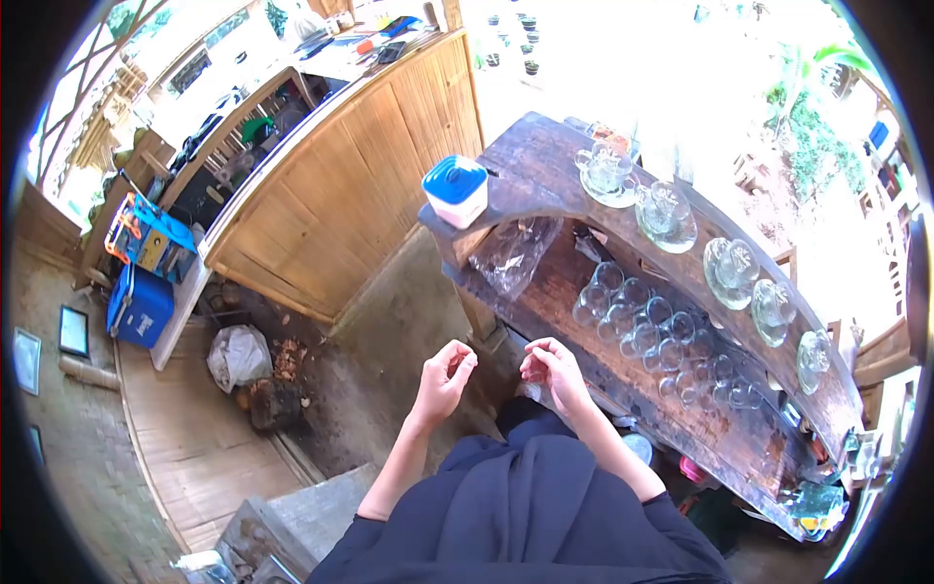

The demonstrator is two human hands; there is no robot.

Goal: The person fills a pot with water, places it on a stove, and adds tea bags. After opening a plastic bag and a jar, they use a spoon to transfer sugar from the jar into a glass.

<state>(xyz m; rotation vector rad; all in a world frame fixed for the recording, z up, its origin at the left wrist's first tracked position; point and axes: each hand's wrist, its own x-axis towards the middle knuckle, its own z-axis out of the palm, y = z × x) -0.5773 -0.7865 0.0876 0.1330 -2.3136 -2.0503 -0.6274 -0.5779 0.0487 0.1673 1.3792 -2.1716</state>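
My left hand (444, 380) is raised in front of my dark clothing, its fingers curled in toward the thumb. Nothing shows in it. To its right, my right hand (556, 374) is also curled, thumb close to the fingers, and no object is visible there. A gap separates the two hands, and neither touches the wooden shelf counter (525, 146). Nearest to my right hand, on the lower shelf, stand rows of glass cups (642, 336). Along the upper shelf are several glass cups on saucers (666, 216). A white container with a blue lid (455, 190) sits at the counter's left end.
A clear plastic bag (516, 255) lies on the lower shelf. On the left stands a wood-panelled counter (341, 204), with a blue cooler box (142, 306) beyond it. A white sack (239, 356) and a log (274, 403) rest on the floor.
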